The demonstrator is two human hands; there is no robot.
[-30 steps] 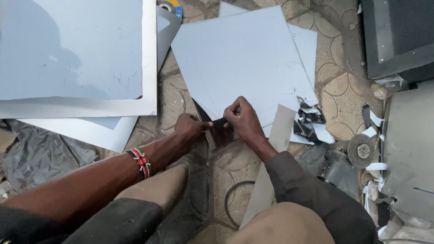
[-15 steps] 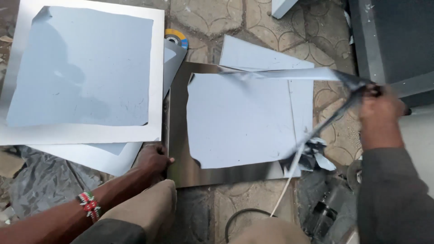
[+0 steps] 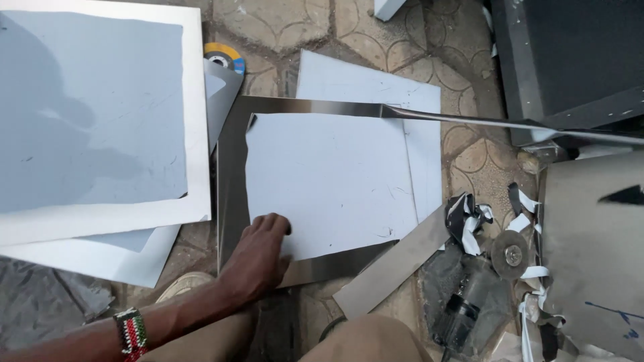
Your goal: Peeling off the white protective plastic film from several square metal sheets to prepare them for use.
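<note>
The steel sheet (image 3: 231,201) lay flat on the paved floor (image 3: 469,154), right of the big white-edged sheet (image 3: 194,134). Its pale protective film (image 3: 329,181) had peeled further since half a second before, baring shiny metal along the top and left edges. A torn strip (image 3: 469,121) stretched rightward. The left hand (image 3: 258,258) pressed flat and open on the sheet's lower left corner; the right hand was out of view.
</note>
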